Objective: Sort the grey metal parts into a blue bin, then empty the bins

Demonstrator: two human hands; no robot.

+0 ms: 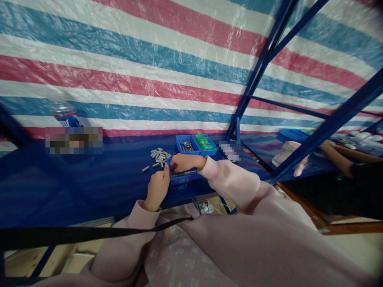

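My left hand grips the left end of a small blue bin at the front edge of the table, its thumb up along the wall. My right hand reaches into the same bin with curled fingers; its fingertips are hidden, and I cannot make out what they hold. Thin grey metal rods show in the bin below this hand. Just left of the bin, several short silvery metal cylinders lie loose in a pile on the blue table.
Behind my right hand stand two joined blue bins, one with small metal parts, one with green pieces. A plastic bottle stands at the far left. Blue frame posts rise at right, where another person's arm rests beyond a white tub.
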